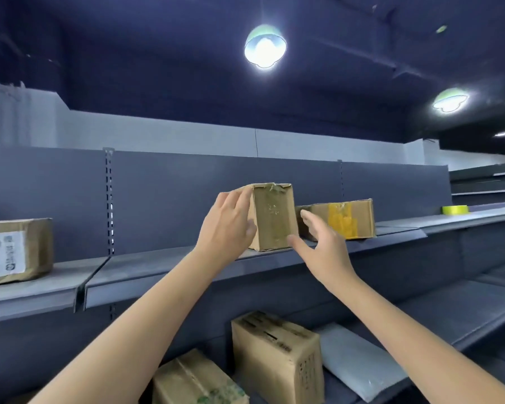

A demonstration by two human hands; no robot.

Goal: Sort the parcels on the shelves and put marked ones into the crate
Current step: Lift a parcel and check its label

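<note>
The left hand (228, 225) grips the upright cardboard box (274, 217) on the upper shelf (164, 266) (its writing unreadable). Just right of the box, the right hand (322, 246) hovers spread, holding nothing, before a yellow-taped parcel (347, 218).

Brown parcel (273, 217) beside a yellow-taped parcel (343, 218), on a grey shelf (158, 266); yellow-green tape roll (455, 209).
</note>
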